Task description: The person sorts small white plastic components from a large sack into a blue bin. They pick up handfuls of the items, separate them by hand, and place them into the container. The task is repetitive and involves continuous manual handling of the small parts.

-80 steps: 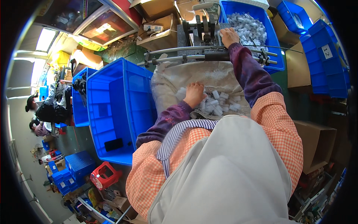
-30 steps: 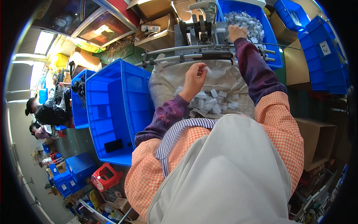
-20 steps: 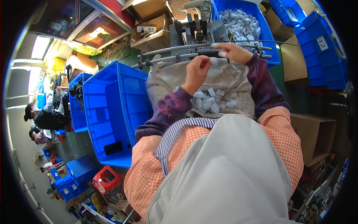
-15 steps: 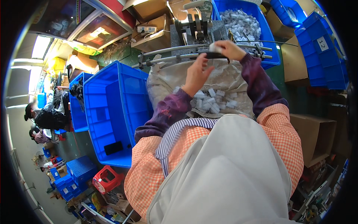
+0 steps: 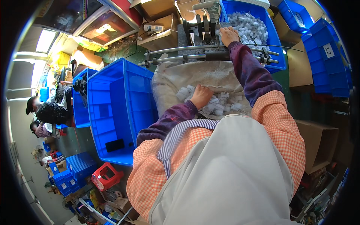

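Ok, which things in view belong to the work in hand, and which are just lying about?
In the work:
left hand, at the white bristled pieces
beige cloth under them
right hand, at the metal machine
probably the piece-filled blue bin

Seemingly lying about:
red plastic stool
black flat object
open cardboard box, right

Glaring windows (image 5: 45, 39) at left, dim lower right, fisheye bending, black corners

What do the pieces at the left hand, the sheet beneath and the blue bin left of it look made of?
Pieces: likely plastic, whitish and translucent-looking, with comb-like teeth. Sheet: probably cloth, matte beige, creased. Blue bin: apparently moulded plastic, smooth sheen, ribbed walls.
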The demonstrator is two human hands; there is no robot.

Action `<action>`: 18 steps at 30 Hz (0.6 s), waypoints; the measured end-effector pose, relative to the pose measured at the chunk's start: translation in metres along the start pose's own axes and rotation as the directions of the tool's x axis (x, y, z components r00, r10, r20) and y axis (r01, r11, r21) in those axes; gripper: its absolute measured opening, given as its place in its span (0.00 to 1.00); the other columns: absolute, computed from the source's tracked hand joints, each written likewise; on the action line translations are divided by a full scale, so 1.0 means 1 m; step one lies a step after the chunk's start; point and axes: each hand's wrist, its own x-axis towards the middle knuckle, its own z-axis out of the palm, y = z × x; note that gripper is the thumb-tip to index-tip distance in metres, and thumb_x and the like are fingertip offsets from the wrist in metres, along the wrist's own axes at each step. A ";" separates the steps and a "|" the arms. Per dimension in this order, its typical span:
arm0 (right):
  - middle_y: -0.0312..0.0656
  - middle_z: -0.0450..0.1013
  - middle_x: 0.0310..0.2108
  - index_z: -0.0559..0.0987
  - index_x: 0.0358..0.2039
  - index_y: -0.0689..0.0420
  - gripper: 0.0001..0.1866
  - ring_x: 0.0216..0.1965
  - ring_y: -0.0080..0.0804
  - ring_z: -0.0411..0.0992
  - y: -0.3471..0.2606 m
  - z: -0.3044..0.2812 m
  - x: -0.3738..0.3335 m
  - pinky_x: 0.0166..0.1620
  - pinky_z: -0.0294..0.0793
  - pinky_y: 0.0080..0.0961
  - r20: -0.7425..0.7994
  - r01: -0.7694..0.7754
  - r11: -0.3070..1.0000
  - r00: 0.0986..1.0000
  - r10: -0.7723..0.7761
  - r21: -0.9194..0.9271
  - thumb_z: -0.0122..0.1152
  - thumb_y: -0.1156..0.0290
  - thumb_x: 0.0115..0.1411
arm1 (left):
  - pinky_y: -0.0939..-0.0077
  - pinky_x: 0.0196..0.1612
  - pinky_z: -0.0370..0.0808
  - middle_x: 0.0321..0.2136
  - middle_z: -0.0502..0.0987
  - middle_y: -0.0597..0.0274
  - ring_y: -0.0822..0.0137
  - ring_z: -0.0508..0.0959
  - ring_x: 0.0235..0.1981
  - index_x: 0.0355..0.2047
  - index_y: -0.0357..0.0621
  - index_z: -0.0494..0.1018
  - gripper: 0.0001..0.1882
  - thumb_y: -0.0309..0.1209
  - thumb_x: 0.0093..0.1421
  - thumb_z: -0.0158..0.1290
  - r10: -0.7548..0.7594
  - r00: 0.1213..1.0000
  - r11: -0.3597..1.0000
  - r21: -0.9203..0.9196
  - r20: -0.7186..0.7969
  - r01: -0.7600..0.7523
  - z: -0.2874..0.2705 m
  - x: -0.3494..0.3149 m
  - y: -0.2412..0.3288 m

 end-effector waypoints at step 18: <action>0.39 0.67 0.42 0.77 0.35 0.49 0.16 0.49 0.40 0.56 -0.009 -0.019 -0.020 0.50 0.51 0.42 0.054 -0.211 0.975 0.975 0.215 -0.065 0.51 0.53 0.52 | 0.62 0.35 0.68 0.25 0.76 0.59 0.58 0.75 0.32 0.21 0.46 0.76 0.06 0.29 0.44 0.49 -0.168 0.984 0.986 0.016 0.052 0.168 -0.022 0.001 -0.008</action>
